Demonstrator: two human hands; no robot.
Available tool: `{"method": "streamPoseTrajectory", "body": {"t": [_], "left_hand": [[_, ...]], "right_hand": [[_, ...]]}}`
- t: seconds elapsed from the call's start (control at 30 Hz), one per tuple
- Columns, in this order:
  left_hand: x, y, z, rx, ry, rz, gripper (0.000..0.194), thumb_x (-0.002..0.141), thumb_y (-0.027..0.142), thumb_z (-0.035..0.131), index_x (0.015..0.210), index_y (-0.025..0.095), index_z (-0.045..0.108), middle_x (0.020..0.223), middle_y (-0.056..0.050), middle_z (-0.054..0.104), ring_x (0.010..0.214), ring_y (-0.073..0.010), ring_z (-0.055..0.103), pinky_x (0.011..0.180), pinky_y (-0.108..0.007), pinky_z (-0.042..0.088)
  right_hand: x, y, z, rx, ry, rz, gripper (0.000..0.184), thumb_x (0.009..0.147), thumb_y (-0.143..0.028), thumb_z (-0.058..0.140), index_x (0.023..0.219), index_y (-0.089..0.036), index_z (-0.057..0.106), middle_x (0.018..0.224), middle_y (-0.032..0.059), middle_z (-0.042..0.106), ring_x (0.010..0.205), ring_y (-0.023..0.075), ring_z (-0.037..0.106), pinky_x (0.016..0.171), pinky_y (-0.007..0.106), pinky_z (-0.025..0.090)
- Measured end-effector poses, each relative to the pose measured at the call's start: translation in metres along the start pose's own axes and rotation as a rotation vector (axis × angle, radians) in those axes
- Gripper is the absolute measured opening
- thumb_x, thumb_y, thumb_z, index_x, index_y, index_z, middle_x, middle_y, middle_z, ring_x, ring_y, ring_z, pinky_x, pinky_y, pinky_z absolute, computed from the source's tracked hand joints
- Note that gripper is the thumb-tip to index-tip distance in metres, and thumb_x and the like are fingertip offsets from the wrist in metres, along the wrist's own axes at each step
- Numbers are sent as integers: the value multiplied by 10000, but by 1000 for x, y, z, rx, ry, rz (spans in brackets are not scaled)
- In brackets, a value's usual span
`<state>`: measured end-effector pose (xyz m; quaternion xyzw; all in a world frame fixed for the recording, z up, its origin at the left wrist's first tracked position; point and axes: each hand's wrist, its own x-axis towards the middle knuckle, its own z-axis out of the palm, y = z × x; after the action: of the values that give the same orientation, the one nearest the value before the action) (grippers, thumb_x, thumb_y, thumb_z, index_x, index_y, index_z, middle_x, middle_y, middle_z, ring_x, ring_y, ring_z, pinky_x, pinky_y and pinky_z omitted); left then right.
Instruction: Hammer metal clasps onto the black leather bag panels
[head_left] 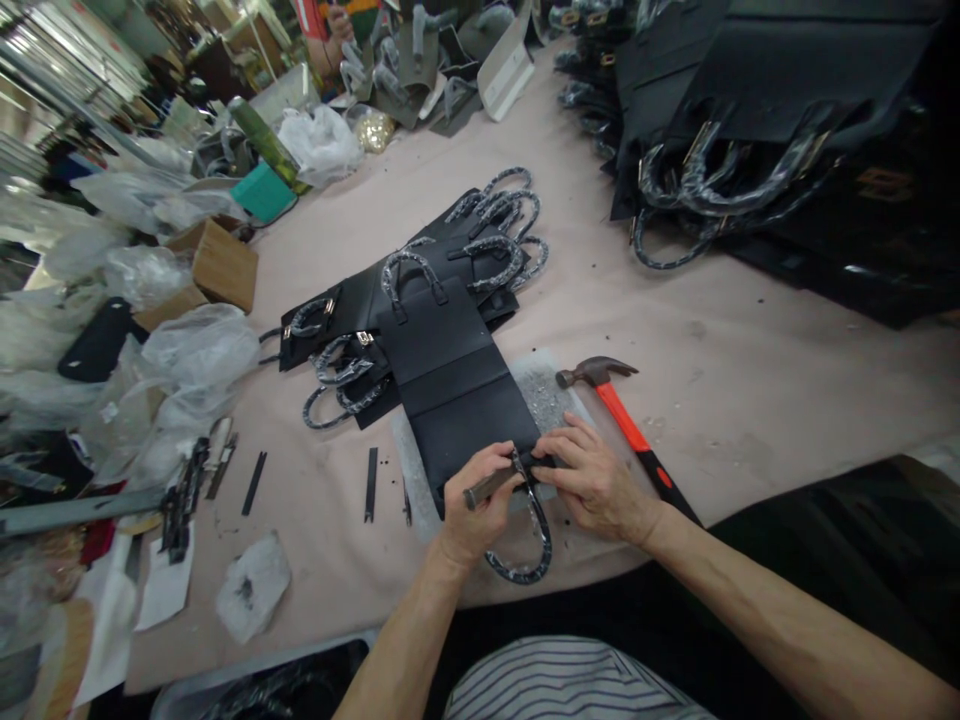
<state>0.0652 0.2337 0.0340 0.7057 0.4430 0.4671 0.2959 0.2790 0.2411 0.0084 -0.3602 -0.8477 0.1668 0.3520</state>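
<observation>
A flat black bag panel (465,390) lies lengthwise in front of me, with plastic-wrapped handles at both ends. My left hand (476,505) is closed round a short grey metal punch (480,492), its blunt end pointing left. Beside it, my right hand (592,470) has its fingers pinched at the panel's near edge, by the base of the near handle (536,550). That handle curves down toward my body. What the right fingertips grip is too small to make out. A claw hammer (626,415) with an orange and black grip rests just right of my right hand.
A stone-like slab (551,395) lies beneath the panel. More black bag pieces (341,300) with wrapped handles are heaped beyond. Black bags (810,70) are stacked at the right. Plastic bags (202,350) and a cardboard box (225,262) crowd the left. A person's hand (339,25) shows at the back.
</observation>
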Motion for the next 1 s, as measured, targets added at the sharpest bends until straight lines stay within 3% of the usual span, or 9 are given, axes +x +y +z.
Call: {"method": "streamPoseTrajectory", "body": {"t": [0.17, 0.8, 1.0], "left_hand": [[0, 3, 2, 48, 36, -60, 16, 902, 164, 696, 915, 166, 688, 1020, -104, 779, 986, -233, 757, 932, -420, 631], [10, 0, 1, 24, -60, -93, 57, 877, 154, 684, 910, 186, 652, 1057, -83, 747, 1008, -218, 717, 949, -395, 586], [11, 0, 8, 46, -37, -99, 65, 873, 151, 648, 907, 202, 624, 1041, -75, 723, 1016, -224, 700, 946, -395, 568]], "right_hand": [[0, -1, 0, 3, 21, 5, 372, 826, -26, 495, 1070, -228, 690, 1115, 63, 647, 1121, 233, 562, 1170, 605, 333], [-1, -1, 3, 25, 59, 31, 333, 773, -12, 493, 984, -202, 667, 1081, 65, 674, 1090, 228, 603, 1173, 597, 333], [-4, 0, 8, 53, 164, 43, 344, 757, 8, 487, 968, -205, 657, 1034, 62, 689, 1029, 216, 636, 1136, 576, 405]]}}
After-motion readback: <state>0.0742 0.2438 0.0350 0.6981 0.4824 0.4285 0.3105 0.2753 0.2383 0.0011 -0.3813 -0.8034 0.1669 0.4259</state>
